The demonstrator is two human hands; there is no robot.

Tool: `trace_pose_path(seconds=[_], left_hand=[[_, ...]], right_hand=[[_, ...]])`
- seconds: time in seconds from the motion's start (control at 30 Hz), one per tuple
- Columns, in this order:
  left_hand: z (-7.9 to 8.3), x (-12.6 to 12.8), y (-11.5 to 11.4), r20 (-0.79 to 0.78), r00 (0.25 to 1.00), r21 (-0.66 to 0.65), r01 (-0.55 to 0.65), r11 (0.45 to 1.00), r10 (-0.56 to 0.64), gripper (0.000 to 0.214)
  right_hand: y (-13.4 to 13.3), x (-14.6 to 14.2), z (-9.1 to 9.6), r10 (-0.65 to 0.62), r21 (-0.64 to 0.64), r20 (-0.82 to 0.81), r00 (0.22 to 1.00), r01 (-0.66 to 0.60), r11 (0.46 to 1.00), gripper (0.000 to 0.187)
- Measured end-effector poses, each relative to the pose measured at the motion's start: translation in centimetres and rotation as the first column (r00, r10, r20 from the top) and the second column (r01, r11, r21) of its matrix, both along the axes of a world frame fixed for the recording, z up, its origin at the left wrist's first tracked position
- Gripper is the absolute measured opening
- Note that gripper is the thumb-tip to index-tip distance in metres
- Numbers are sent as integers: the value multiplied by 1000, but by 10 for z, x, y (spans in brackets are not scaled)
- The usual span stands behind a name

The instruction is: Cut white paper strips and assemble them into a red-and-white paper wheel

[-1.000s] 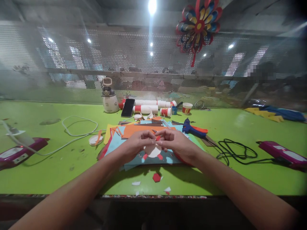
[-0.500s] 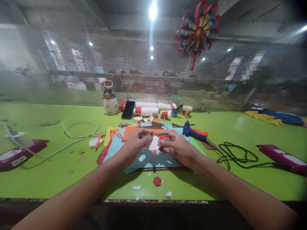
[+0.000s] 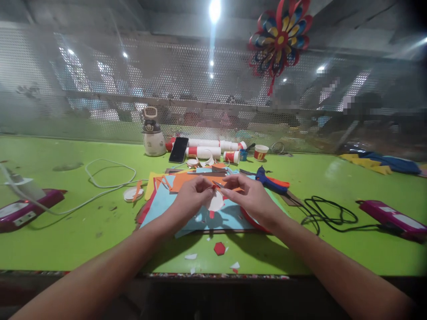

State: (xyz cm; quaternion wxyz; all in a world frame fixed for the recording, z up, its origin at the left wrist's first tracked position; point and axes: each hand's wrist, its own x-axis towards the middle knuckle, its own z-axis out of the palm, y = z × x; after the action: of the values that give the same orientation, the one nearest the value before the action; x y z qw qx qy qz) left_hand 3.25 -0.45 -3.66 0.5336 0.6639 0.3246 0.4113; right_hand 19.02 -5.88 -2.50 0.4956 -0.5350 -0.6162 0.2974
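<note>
A white paper disc (image 3: 215, 202) with small red tabs at its rim hangs over the stacked coloured paper. My left hand (image 3: 195, 194) is closed in a pinch on the disc's upper edge, by a red tab. Fingers of my right hand (image 3: 248, 195) are pinched together at the same upper edge; a small thin sliver shows between the fingertips, too small to name. Below the hands lies light blue paper (image 3: 163, 209), with orange paper (image 3: 178, 182) behind it. A red paper hexagon (image 3: 219, 248) rests on the green table nearer to me, among white scraps.
A blue glue gun (image 3: 267, 181) lies right of the papers, its black cord (image 3: 328, 210) coiled beside it. Power strips (image 3: 388, 218) sit at both sides. Behind stand a bottle (image 3: 154, 140), a phone (image 3: 179, 150) and paper cups (image 3: 260, 153).
My right hand has moved from the disc's right side to its top edge, meeting my left fingertips. The disc now hangs slightly lower, with its lower red tab showing. The view has shifted slightly.
</note>
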Motion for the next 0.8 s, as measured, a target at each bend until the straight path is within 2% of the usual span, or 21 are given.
trace_pose_path(seconds=[0.13,0.3,0.47,0.57,0.7,0.8], left_hand=[[-3,2,-3,-68,995,35,71,997,-69,12],[-5,3,-3,-91,989,56,121,991,-115,13],[-3,3,-6,-46,984,1,174,985,-174,7],[-4,4,-7,-42,985,4,165,986,-165,5],[-6,5,-6,-30,986,24,166,986,-165,6],[-6,5,-7,-32,983,15,181,983,-180,8]], right_hand=[[1,-2,-1,-15,64,185,983,3,998,12],[0,-4,-2,-32,61,168,985,22,998,12],[1,-2,2,-4,-20,33,999,5,1000,16],[4,2,0,53,-120,-115,992,-67,990,18],[10,6,-7,128,-224,-327,936,-209,952,21],[12,9,-10,154,-264,-426,891,-286,921,19]])
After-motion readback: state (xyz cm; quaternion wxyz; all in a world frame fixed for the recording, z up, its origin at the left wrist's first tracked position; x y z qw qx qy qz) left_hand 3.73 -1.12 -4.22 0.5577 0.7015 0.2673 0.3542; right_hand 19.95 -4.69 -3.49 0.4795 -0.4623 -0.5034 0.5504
